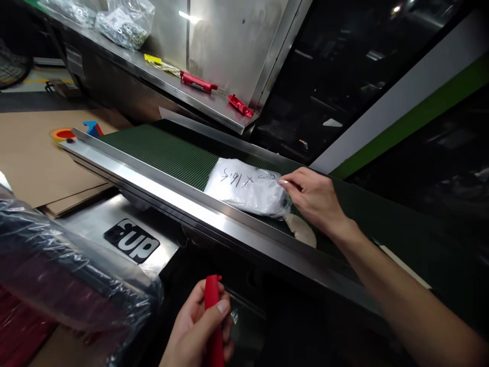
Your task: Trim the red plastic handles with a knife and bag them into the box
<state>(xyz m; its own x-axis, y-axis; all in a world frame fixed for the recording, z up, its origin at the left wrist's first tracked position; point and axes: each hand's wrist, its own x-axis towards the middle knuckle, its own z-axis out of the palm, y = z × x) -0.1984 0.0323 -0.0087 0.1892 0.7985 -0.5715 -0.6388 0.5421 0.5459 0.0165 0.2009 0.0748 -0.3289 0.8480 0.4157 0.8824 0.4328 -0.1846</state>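
Observation:
My left hand is wrapped round a long red plastic part, held upright in front of the conveyor's near rail. On the green ribbed belt lies a white plastic bag with handwritten black figures on it. My right hand is at the bag's right end, thumb and finger pinched together over its edge. Whether they grip the bag film or a small piece cannot be made out. Just below that hand, a beige curved piece lies on the belt against the rail.
A metal rail edges the conveyor belt. Behind, a steel shelf carries two red plastic parts and clear bags of metal pieces. At left are cardboard, a tape roll and a plastic-wrapped bundle.

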